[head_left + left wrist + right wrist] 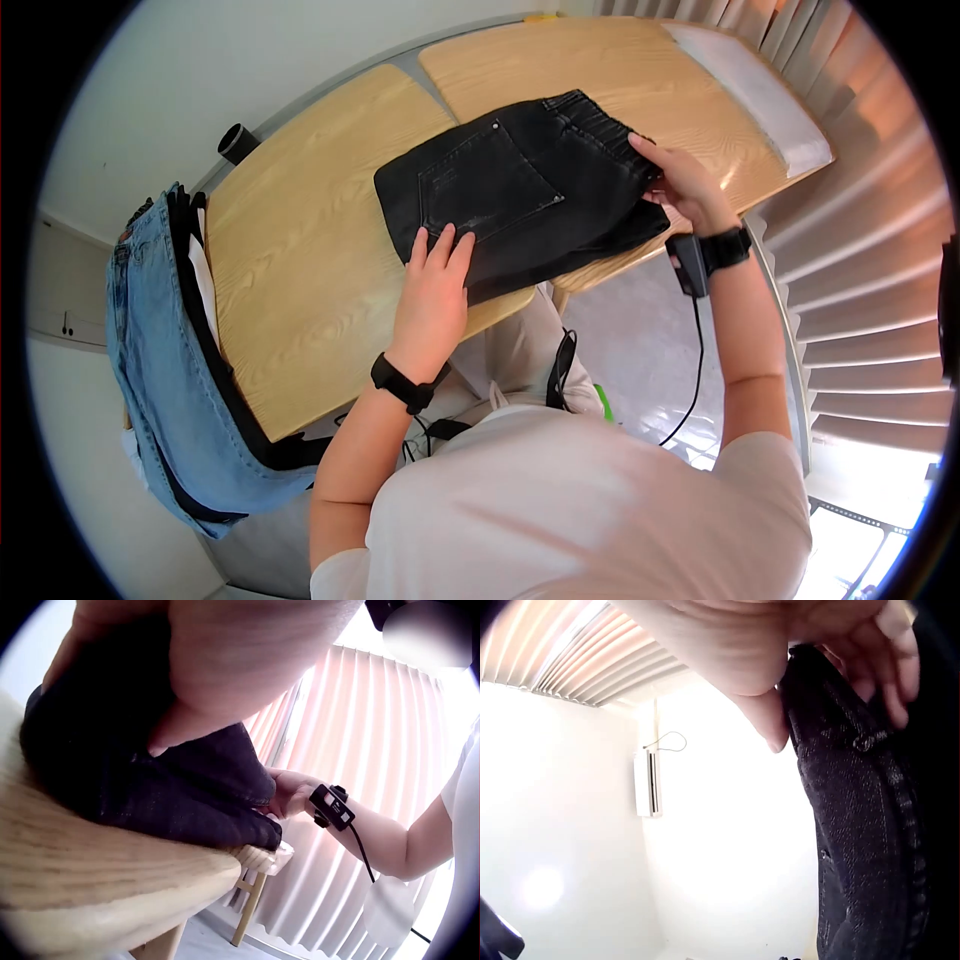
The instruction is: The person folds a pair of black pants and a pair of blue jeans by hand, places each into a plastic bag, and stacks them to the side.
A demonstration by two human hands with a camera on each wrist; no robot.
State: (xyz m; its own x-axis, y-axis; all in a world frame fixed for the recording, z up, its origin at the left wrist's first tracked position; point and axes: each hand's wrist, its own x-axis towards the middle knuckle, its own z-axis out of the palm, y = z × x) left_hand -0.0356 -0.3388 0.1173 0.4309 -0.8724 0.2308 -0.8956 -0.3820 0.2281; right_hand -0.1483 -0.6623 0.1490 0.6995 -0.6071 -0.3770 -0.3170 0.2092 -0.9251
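Note:
A folded pair of black jeans (520, 190) lies on the wooden table, a back pocket facing up and the elastic waistband towards the right. My right hand (690, 185) grips the waistband's near corner. In the right wrist view, the thumb of that right hand (742, 682) is on one side of the waistband (855, 802) and the fingers are on the other. Flat on the near left part of the jeans rests my left hand (435, 290), its fingers extended beside the pocket. The left wrist view shows the left thumb against the dark cloth (135, 780).
Blue jeans (165, 330) and dark garments hang over the table's left end. Two wooden tabletops (290, 210) stand side by side with a gap between them. A black cylinder (237, 144) sits by the wall, and a white sheet (760, 100) covers the far right end. Curtains (860, 270) hang at right.

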